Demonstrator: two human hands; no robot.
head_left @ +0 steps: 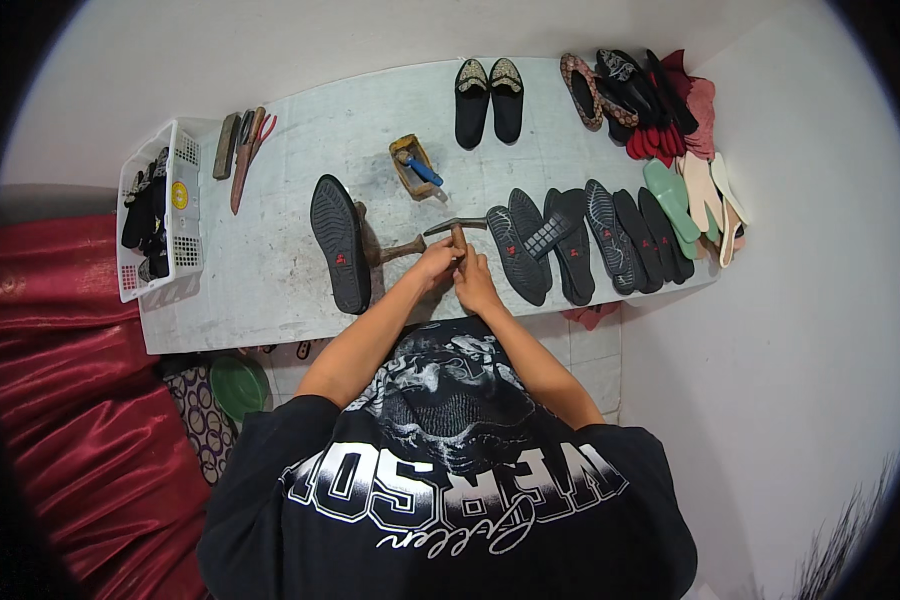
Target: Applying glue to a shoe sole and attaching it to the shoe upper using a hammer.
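Close to the table's near edge, my two hands meet at a hammer (456, 226) with a dark curved head and a wooden handle. My left hand (438, 264) is closed at the upper handle, and my right hand (477, 287) wraps it lower down; the fingers partly hide the handle. Left of them, a black shoe (338, 245) lies sole up beside a rusty metal shoe anvil (398, 249), which it partly covers. Several black soles (516, 250) lie in a row to the right. Beyond the hammer sits a small yellowish box (408, 184) with a blue-handled tool (422, 170).
A white basket (186, 205) of shoes stands at the left end, near pincers (261, 135) and other hand tools. A pair of slip-on shoes (489, 105) sits at the far edge. Shoe parts and green insoles (673, 205) pile up at right, by the wall.
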